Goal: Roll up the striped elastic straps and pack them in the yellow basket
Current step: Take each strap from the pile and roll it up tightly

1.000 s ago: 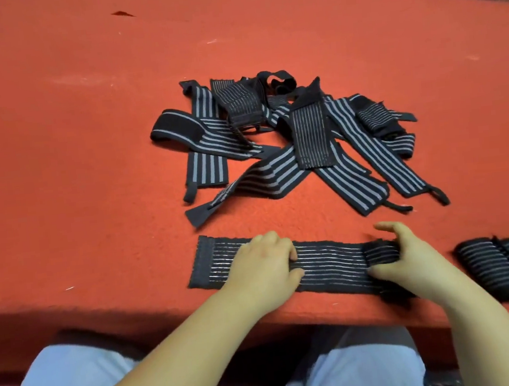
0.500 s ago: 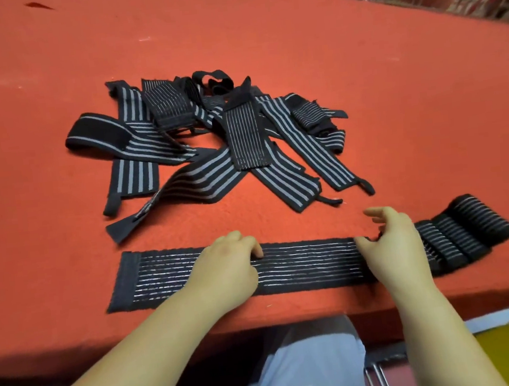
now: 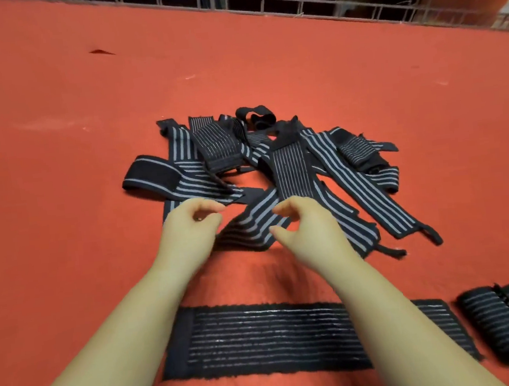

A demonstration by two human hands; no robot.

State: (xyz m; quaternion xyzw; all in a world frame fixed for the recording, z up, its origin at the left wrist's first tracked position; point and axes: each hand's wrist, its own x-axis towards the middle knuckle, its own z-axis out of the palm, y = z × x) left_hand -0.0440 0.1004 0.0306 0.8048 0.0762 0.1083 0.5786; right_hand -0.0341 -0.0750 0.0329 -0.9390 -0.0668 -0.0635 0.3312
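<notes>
Red felt (image 3: 59,180) carried the pile (image 3: 275,166) at 12 o'clock; both hands had left the flat strap (image 3: 270,340). Left hand (image 3: 188,230) and right hand (image 3: 303,228) hovered loosely curled, holding nothing.

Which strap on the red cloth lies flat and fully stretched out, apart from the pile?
The long thin-striped strap nearest the person, under both forearms. It lies straight and alone; the others are tangled in the pile or already rolled.

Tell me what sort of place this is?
Probably a workshop or packing station, not a home: a big table under red felt cloth, a white wire-grid fence along its far edge, and a loose pile of striped straps for sorting.
</notes>
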